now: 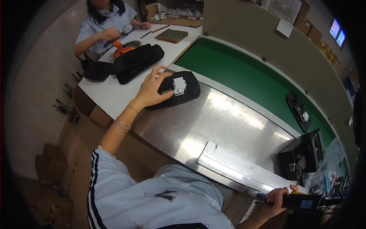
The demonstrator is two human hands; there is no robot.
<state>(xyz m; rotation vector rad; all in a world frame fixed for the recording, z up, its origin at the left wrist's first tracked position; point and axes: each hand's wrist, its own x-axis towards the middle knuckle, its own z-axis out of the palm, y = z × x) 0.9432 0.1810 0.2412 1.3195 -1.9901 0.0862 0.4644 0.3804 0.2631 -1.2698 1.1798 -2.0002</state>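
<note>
My left hand (152, 89) reaches over a flat black rounded holder (190, 95) at the far left end of the metal bench. Its fingers are spread, with the thumb close to a small white plastic part (179, 84) lying on the holder. Whether the thumb touches that part I cannot tell. At the lower right, my right hand (277, 200) has its fingers wrapped round a black, elongated tool (303, 202) with a grey end and a pale blue label. The tool's exact kind is unclear.
A long white metal rail (228, 162) lies along the bench's near edge. At the right stands a black box-like fixture (301, 154). Another black holder (298, 110) rests on the green conveyor belt (236, 68). Across the white table, a co-worker (110, 30) sits near black padded pieces (139, 61).
</note>
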